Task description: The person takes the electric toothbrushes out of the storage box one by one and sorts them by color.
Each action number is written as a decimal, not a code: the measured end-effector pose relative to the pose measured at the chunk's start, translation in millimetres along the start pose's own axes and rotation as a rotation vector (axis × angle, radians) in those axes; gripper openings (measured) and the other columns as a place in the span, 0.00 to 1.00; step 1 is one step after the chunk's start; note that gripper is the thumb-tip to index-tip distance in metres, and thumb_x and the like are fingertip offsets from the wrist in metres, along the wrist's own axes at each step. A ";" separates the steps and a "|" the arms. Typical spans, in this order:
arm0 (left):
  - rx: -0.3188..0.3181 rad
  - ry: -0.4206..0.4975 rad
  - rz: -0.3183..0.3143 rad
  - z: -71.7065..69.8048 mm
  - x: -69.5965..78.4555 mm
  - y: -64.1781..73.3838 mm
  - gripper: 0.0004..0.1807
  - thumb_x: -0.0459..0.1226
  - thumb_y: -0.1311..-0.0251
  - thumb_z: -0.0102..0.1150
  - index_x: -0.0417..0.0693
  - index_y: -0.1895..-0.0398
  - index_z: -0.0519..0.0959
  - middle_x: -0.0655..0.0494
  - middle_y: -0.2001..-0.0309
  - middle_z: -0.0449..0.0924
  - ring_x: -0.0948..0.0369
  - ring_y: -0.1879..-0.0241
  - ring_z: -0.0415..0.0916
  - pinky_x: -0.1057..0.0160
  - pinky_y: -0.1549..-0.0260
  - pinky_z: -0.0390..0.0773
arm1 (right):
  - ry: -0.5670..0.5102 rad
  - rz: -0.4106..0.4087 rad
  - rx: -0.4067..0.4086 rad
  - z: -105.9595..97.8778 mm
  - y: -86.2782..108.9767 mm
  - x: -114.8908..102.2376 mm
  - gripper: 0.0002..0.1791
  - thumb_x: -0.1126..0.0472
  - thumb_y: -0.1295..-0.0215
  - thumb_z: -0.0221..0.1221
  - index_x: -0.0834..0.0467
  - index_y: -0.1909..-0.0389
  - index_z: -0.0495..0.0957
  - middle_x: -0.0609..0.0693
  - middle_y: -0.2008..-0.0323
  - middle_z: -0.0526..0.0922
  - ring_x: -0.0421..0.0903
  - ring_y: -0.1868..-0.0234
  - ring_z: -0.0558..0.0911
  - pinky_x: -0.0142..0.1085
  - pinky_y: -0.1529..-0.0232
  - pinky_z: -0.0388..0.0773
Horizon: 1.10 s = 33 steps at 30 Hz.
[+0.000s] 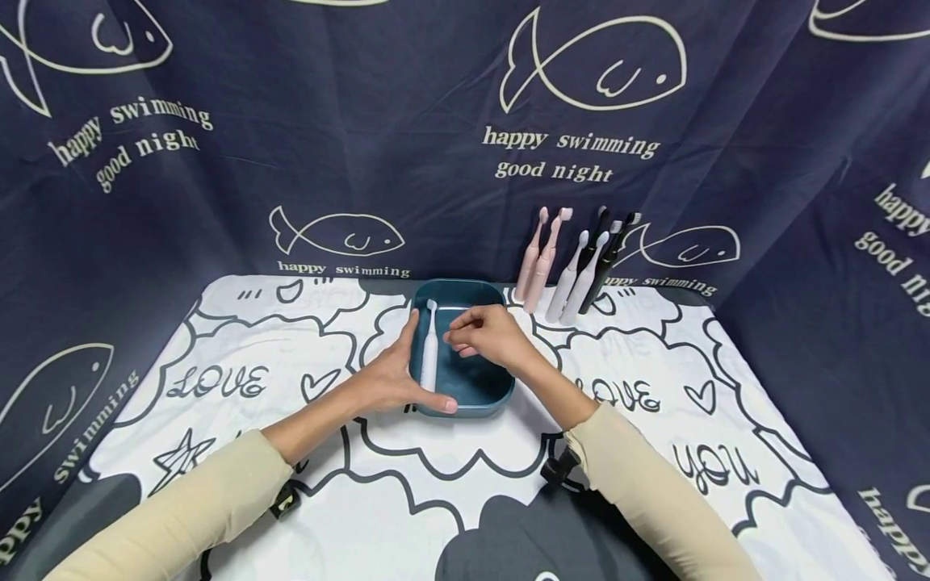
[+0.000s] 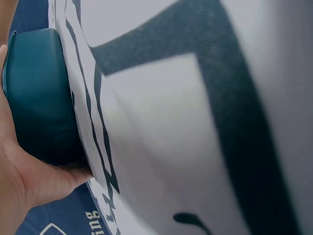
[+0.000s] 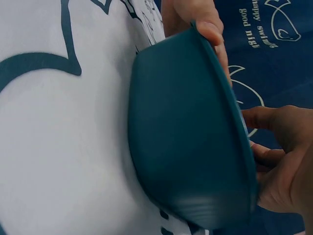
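Note:
A dark teal plastic basin (image 1: 475, 395) sits on the table cloth, with a white electric toothbrush (image 1: 429, 355) lying lengthwise along its left side, head toward the back. My left hand (image 1: 388, 378) grips the basin's left side, thumb over the front rim and fingers along the left wall. In the left wrist view, that hand (image 2: 34, 178) spans the basin's outer wall (image 2: 39, 88). Over the basin's inside hovers my right hand (image 1: 490, 332), fingers loosely bent, nothing visible between them, just right of the toothbrush. The right wrist view has its fingers (image 3: 264, 117) beyond the rim.
Behind and right of the basin stand several upright electric toothbrushes: pink ones (image 1: 541, 270), white ones (image 1: 581, 286) and black ones (image 1: 605, 270). A dark blue fish-print curtain (image 1: 436, 121) closes off the back and sides. A white patterned cloth (image 1: 240, 347) covers the table.

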<state>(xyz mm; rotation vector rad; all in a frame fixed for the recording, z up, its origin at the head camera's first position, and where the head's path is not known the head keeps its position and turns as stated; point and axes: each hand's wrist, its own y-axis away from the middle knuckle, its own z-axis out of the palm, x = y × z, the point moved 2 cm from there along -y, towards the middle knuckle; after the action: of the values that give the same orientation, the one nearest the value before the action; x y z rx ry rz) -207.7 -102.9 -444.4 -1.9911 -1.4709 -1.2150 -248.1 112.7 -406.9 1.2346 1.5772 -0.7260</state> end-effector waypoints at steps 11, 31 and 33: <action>-0.007 0.026 0.038 -1.4 -0.7 0.7 0.95 0.64 0.59 0.93 0.60 0.06 0.22 0.40 0.06 0.47 0.43 0.10 0.56 0.36 0.13 0.61 | 0.060 0.116 -0.036 15.9 -8.8 2.8 0.11 0.61 0.29 0.75 0.65 0.55 0.90 0.62 0.56 0.94 0.51 0.58 0.96 0.40 0.55 0.95; -0.006 -0.028 -0.004 -0.4 -1.6 1.1 0.94 0.67 0.57 0.91 0.65 0.06 0.21 0.39 0.06 0.44 0.40 0.08 0.50 0.34 0.14 0.63 | 0.071 0.210 -0.057 33.9 -16.1 7.7 0.14 0.60 0.31 0.79 0.69 0.64 0.92 0.58 0.69 0.93 0.48 0.68 0.95 0.40 0.60 0.95; -0.007 -0.028 -0.006 0.3 -1.6 0.9 0.94 0.67 0.57 0.91 0.65 0.06 0.21 0.38 0.06 0.44 0.40 0.08 0.50 0.34 0.14 0.62 | 0.062 0.221 -0.042 34.9 -16.4 7.4 0.15 0.60 0.32 0.79 0.70 0.66 0.91 0.59 0.69 0.93 0.49 0.69 0.95 0.40 0.61 0.95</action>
<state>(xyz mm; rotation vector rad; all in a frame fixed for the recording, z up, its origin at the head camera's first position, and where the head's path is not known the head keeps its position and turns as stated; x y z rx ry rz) -206.9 -104.0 -445.7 -2.0172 -1.4884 -1.2012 -252.4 79.7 -427.9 1.3858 1.4693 -0.5156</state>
